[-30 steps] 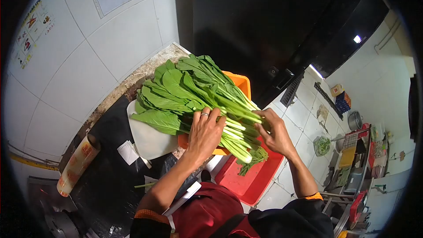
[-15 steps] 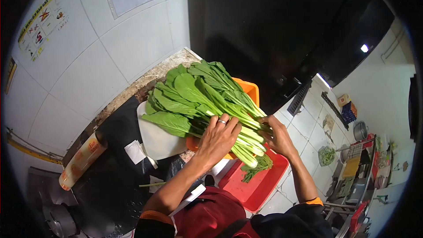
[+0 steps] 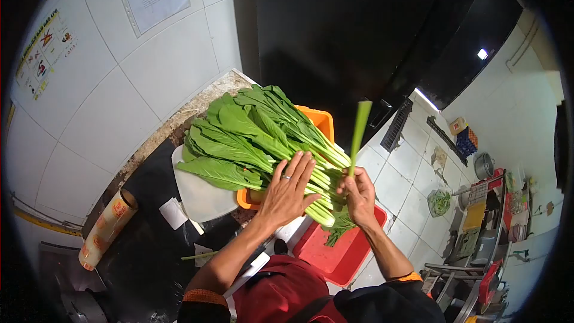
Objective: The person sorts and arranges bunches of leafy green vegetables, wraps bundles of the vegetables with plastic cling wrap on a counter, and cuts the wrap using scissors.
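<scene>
A big heap of leafy mustard greens [image 3: 236,134] lies across an orange crate [image 3: 321,122], leaves to the left and pale stems to the right. My left hand [image 3: 284,194] rests flat on the stems, fingers stretched out. Pinched in my right hand [image 3: 361,200], beside the stem ends, a single green stalk [image 3: 360,134] stands upright. Below the stems, a red tub [image 3: 327,260] holds some leafy scraps [image 3: 339,227]. A whitish cutting board [image 3: 203,194] is partly under the leaves.
On the black counter at left lie a patterned plastic roll [image 3: 109,227] and a white paper piece [image 3: 173,213]. A dark fridge-like panel [image 3: 335,36] rises behind the greens. A rack with kitchenware [image 3: 478,239] stands at right on the tiled floor.
My right hand has lifted one stalk from the stem ends and turned it upright. My left hand's fingers have straightened onto the stems. The whole view has shifted slightly.
</scene>
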Available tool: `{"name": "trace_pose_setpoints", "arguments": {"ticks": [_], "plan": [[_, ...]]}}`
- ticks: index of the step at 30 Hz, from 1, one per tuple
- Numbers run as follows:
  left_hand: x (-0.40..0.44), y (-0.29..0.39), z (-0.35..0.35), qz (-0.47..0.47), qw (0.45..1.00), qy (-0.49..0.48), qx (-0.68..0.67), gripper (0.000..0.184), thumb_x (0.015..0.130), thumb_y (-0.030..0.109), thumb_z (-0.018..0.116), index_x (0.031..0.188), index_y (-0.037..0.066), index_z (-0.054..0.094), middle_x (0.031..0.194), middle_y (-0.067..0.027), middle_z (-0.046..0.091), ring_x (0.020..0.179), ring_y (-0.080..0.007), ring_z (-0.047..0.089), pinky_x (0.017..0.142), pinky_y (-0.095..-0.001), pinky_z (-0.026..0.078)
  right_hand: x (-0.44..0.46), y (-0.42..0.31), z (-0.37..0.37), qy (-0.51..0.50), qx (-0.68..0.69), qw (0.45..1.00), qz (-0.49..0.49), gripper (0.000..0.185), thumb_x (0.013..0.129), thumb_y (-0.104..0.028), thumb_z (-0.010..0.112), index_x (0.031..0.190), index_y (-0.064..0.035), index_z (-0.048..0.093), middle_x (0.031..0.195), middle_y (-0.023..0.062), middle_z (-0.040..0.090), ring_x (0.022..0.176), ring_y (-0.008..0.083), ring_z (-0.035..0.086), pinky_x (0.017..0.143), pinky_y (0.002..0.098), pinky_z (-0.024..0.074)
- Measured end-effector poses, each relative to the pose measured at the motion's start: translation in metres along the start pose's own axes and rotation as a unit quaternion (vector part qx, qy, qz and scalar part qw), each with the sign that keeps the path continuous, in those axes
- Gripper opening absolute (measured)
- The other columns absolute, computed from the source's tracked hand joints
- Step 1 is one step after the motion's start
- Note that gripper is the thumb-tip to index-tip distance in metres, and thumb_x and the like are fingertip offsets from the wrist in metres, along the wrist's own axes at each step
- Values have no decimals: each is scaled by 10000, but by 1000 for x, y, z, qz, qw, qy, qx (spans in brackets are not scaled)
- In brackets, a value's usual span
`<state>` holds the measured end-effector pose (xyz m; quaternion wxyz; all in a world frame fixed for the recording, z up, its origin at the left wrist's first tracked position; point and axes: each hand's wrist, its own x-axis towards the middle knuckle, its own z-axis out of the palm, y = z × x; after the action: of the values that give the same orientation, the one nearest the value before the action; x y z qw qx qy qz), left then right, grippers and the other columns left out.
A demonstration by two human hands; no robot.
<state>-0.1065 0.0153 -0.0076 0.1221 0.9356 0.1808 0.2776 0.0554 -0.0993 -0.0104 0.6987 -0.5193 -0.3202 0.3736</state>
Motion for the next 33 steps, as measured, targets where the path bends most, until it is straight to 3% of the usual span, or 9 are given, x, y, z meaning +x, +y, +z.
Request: {"name": "trace_pose_setpoints", "arguments": {"ticks": [3, 7, 10, 12, 14, 19, 21, 28, 33], "plan": [[-3, -7, 9, -13, 995, -83, 46, 697, 917, 510, 419, 1387, 0, 353, 1485, -149, 277, 1379, -301, 232, 1094, -491, 201, -7, -8, -4, 39, 251, 966, -48, 164, 909, -158, 560, 1017, -58, 488, 764, 17, 447, 664, 133, 450, 669, 310, 431], [-10, 1, 6, -18, 995, -29, 99, 694, 906, 509, 456, 1361, -10, 382, 1488, -151, 265, 1384, -323, 208, 1070, -530, 204, 9, -39, -18, 171, 213, 944, -185, 193, 969, -285, 441, 876, -116, 430, 612, -36, 300, 530, 92, 291, 524, 247, 322], [-26, 28, -3, -131, 981, 131, -53, 575, 827, 256, 671, 1253, -27, 409, 1318, -234, 357, 1242, -358, 327, 1016, -505, 253, 46, -51, -24, 157, -248, 950, -109, 348, 962, -258, 478, 694, -39, 515, 605, 22, 460, 547, 126, 447, 517, 272, 351], [-43, 46, -6, -298, 883, 187, -310, 465, 834, 152, 660, 1192, -13, 412, 1186, -167, 434, 1109, -243, 433, 949, -379, 355, 82, -43, -18, -1, -420, 891, -174, 239, 936, -157, 479, 879, 51, 582, 770, 161, 547, 672, 252, 549, 608, 353, 424], [-45, 55, -11, -491, 589, 171, -618, 415, 875, 100, 599, 1225, -6, 403, 1201, -97, 467, 1117, -173, 464, 947, -302, 389, 115, -23, -19, -120, -506, 851, -79, 306, 936, -230, 496, 921, 59, 595, 848, 238, 590, 748, 355, 593, 668, 433, 434], [-18, 48, -21, -515, 453, 158, -711, 388, 872, 185, 602, 1213, 49, 476, 1227, -33, 471, 1178, -160, 423, 1095, -332, 209, 142, -35, 9, -290, -555, 767, 141, 678, 777, -642, 592, 915, 14, 689, 840, 174, 688, 817, 252, 679, 747, 355, 518], [-21, 49, -19, -539, 458, 164, -688, 433, 869, 222, 618, 1233, 44, 466, 1253, -66, 451, 1192, -166, 393, 1084, -331, 220, 138, -30, 11, -326, -374, 859, 128, 608, 800, -566, 638, 1022, -1, 669, 878, 110, 693, 798, 187, 668, 726, 320, 517], [-7, 45, -28, -583, 436, 157, -667, 745, 814, 433, 667, 1348, 29, 342, 1347, -104, 343, 1203, -186, 358, 984, -287, 278, 117, -43, 27, -349, -335, 847, 219, 728, 832, -610, 565, 1094, 68, 608, 987, 174, 649, 913, 191, 621, 805, 318, 502], [-9, 40, -20, -560, 427, 149, -695, 529, 806, 473, 644, 1182, 139, 481, 1171, -28, 465, 1105, -179, 428, 965, -315, 263, 122, -42, 27, -416, -309, 833, 195, 736, 752, -498, 733, 1173, 76, 551, 1071, 151, 637, 938, 186, 621, 808, 298, 507]]}}
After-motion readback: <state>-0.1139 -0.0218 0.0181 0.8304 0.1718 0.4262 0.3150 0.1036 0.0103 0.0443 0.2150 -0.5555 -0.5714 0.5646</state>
